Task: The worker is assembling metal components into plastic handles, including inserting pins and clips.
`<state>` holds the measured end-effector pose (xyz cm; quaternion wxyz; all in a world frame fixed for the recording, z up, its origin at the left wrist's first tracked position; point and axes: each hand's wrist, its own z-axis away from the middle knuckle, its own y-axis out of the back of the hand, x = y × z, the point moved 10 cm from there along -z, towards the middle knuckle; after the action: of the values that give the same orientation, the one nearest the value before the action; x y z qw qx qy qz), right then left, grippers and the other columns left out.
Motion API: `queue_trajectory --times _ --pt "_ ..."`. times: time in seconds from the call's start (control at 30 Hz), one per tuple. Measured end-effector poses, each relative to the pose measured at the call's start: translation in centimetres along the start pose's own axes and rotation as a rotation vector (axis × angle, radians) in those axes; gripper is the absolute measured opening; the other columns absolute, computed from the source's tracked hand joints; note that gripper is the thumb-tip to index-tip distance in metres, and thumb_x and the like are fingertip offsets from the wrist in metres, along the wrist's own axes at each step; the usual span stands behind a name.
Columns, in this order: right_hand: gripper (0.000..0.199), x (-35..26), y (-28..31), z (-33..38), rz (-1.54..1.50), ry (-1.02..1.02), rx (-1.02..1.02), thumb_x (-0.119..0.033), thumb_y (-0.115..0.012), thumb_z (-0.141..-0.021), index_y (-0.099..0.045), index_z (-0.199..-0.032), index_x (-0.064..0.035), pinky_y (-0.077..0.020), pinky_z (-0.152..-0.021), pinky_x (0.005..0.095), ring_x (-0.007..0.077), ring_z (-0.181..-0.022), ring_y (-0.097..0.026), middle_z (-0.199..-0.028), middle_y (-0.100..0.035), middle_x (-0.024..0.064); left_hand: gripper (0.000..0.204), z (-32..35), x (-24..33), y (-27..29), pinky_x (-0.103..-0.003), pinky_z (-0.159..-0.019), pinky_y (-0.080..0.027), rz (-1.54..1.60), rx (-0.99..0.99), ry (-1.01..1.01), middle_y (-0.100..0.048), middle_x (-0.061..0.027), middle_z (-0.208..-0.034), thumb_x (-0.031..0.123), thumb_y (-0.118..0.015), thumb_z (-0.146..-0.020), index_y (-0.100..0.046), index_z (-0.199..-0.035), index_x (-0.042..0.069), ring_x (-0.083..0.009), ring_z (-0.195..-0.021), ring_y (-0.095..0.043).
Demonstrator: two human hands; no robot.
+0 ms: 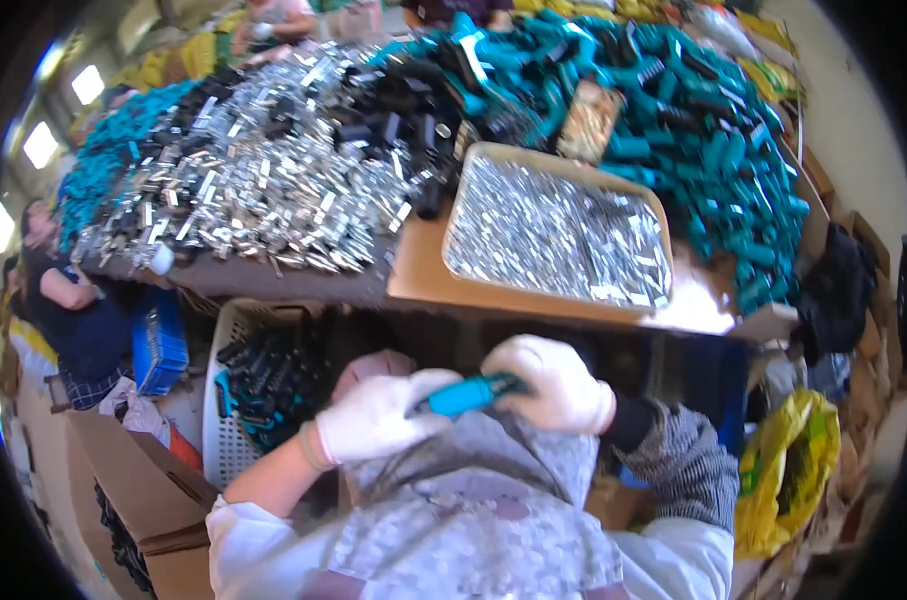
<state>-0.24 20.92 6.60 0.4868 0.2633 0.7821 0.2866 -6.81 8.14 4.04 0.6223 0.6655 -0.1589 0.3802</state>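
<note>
Both my hands wear white gloves and meet just under the table's front edge, over my lap. My left hand point(374, 415) and my right hand point(559, 385) together grip one teal and black handle-shaped part point(469, 395), each hand on one end. Just beyond them a shallow tray point(454, 215) filled with small shiny metal pieces lies on the table. A heap of teal parts point(694, 110) is piled behind and to the right of the tray.
A big heap of silver and black metal pieces point(264, 170) covers the table's left. A white perforated basket point(224, 400) with dark parts stands lower left, beside cardboard boxes point(144, 490). A yellow bag point(789, 470) sits right. Other people sit at far left point(69, 300) and top point(269, 20).
</note>
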Motion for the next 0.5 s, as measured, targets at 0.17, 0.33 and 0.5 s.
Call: queue_trajectory --times 0.17,0.33,0.5 --pt "0.037 -2.1 0.8 0.2 0.198 0.174 0.09 -0.011 -0.076 -0.072 -0.063 -0.106 -0.0103 -0.0534 -0.078 0.04 0.03 -0.091 -0.064 -0.104 -0.066 0.0068 0.064 -0.6 3.3 1.3 -0.042 -0.091 -0.053 -0.201 0.222 -0.146 -0.067 -0.0171 -0.116 0.019 -0.08 -0.074 -0.057 -0.131 0.003 -0.0363 -0.104 -0.066" --pt "0.033 -2.2 0.5 1.1 0.192 0.208 0.142 -0.011 -0.075 -0.072 -0.062 -0.103 -0.01 -0.0532 -0.077 0.04 0.0299 -0.09 -0.064 -0.103 -0.065 0.0074 0.055 -0.5 4.2 0.5 -0.043 -0.084 -0.054 -0.149 0.381 -0.233 -0.068 -0.0151 -0.111 0.012 -0.083 -0.068 -0.061 -0.118 0.006 -0.0367 -0.096 -0.067" --pt "0.029 -0.2 0.8 0.7 -0.028 0.047 0.085 -0.011 -0.082 -0.072 -0.064 -0.094 -0.0075 -0.0548 -0.077 0.0398 0.0315 -0.088 -0.066 -0.098 -0.067 0.0105 0.046 -0.5 4.1 -0.8 -0.042 -0.082 -0.056 -0.262 0.323 -0.238 -0.065 -0.0107 -0.112 0.009 -0.067 -0.078 -0.061 -0.124 0.011 -0.0336 -0.094 -0.067"
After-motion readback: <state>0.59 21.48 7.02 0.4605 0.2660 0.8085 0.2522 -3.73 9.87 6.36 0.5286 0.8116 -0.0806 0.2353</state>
